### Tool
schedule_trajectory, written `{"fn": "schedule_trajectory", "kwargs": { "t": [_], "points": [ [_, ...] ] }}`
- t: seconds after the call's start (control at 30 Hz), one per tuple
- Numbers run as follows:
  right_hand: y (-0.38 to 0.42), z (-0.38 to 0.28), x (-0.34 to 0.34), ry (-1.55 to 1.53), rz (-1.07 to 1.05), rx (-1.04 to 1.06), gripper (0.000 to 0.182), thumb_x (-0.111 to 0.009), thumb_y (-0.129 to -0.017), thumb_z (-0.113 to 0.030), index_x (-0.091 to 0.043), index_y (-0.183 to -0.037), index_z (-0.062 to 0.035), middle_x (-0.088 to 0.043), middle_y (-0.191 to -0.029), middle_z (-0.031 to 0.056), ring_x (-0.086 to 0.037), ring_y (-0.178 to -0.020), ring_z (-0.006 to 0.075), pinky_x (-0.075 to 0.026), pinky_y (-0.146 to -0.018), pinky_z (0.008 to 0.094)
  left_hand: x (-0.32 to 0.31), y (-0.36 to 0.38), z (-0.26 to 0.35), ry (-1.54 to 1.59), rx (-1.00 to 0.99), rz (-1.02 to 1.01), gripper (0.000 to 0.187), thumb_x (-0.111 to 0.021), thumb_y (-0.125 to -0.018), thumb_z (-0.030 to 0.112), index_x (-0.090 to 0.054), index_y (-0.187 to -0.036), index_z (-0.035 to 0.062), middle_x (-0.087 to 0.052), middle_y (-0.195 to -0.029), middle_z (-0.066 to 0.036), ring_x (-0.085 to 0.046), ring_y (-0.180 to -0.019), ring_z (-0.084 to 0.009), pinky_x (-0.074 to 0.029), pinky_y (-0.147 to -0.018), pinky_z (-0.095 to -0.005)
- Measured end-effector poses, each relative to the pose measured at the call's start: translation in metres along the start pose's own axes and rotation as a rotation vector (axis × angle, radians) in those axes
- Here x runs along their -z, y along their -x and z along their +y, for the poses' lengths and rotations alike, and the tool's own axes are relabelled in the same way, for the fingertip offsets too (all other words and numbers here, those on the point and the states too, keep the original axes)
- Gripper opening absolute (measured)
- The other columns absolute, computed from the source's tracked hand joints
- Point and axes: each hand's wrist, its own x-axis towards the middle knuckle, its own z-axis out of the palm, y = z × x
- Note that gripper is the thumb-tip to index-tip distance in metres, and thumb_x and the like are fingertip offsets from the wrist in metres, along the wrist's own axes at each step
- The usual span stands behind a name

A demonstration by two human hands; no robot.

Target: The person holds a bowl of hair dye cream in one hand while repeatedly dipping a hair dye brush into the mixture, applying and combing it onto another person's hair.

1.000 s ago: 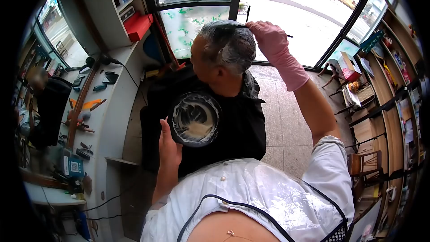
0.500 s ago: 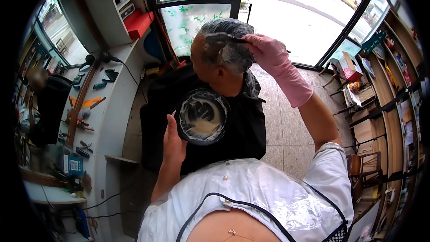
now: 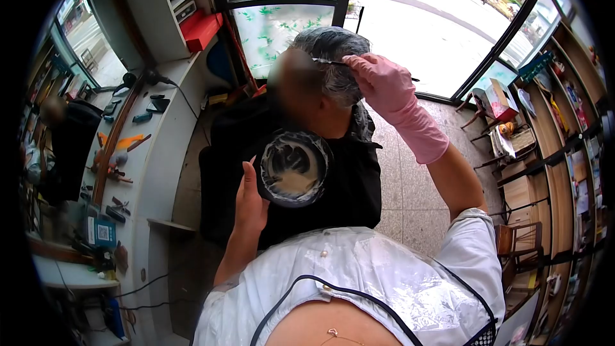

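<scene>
In a pink glove, my right hand [image 3: 387, 90] pinches a thin, dark-handled tint brush [image 3: 328, 61], whose tip end lies at the front hairline of a seated person. White cream streaks that person's grey hair [image 3: 336, 41], mostly on the side near my glove. Bare fingers of my left hand [image 3: 248, 205] hold a round dark bowl [image 3: 329, 170] from its left side, thumb up by the rim; the other fingers are hidden beneath. Pale cream [image 3: 296, 176] coats the bowl's inside. Below the head, a black cape [image 3: 352, 186] covers the person's body.
Along the left runs a white counter [image 3: 157, 154] under a mirror, with combs, clippers and a QR-code sign [image 3: 102, 234]. Wooden shelves [image 3: 544, 128] and chairs [image 3: 519, 141] line the right. Glass doors stand ahead, beyond a tiled floor [image 3: 416, 179].
My right hand has come slightly down and tilted, bringing the brush from the hair above the temple to the front hairline. The bowl sits slightly farther right in view, still in my left hand.
</scene>
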Motion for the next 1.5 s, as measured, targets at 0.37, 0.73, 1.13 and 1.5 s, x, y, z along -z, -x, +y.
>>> {"fn": "schedule_trajectory", "kwargs": {
  "t": [0.37,0.73,1.13,1.5],
  "points": [
    [-0.007,0.047,-0.010,0.396,-0.007,-0.032,0.017,-0.050,-0.086,-0.015,-0.059,-0.099,-0.0098,-0.063,-0.081,0.0089,-0.062,-0.068,0.0255,-0.050,-0.057,0.0340,-0.003,0.002,0.005,-0.033,0.003,0.009,0.076,-0.036,-0.087,0.056,-0.023,-0.135,-0.0012,-0.048,-0.122,-0.013,-0.051,-0.108,-0.0179,-0.044,-0.090,-0.0292],
    [-0.012,-0.009,0.040,0.139,-0.267,-0.415,0.024,-0.053,-0.087,-0.023,-0.063,-0.098,-0.0048,-0.059,-0.083,0.0101,-0.059,-0.073,0.0252,-0.046,-0.065,0.0348,-0.006,0.001,0.002,-0.032,-0.013,-0.006,0.076,-0.038,-0.086,0.056,-0.026,-0.133,-0.0018,-0.050,-0.120,-0.011,-0.052,-0.106,-0.0171,-0.045,-0.088,-0.0281],
    [-0.016,0.012,0.014,0.147,-0.356,-0.470,0.022,-0.050,-0.089,-0.023,-0.060,-0.090,-0.0035,-0.058,-0.074,0.0110,-0.056,-0.063,0.0233,-0.047,-0.058,0.0358,0.000,-0.002,-0.002,-0.011,0.002,0.001,0.078,-0.038,-0.085,0.058,-0.025,-0.135,-0.0005,-0.049,-0.121,-0.012,-0.051,-0.108,-0.0184,-0.044,-0.090,-0.0297],
    [-0.025,-0.014,0.009,0.372,-0.436,-0.300,0.017,-0.047,-0.087,-0.018,-0.057,-0.087,-0.0037,-0.058,-0.077,0.0117,-0.059,-0.069,0.0242,-0.049,-0.057,0.0364,-0.005,0.002,-0.001,0.009,-0.021,-0.004,0.077,-0.038,-0.085,0.057,-0.025,-0.134,-0.0002,-0.048,-0.122,-0.011,-0.050,-0.109,-0.0188,-0.043,-0.091,-0.0306]
  ]
}}
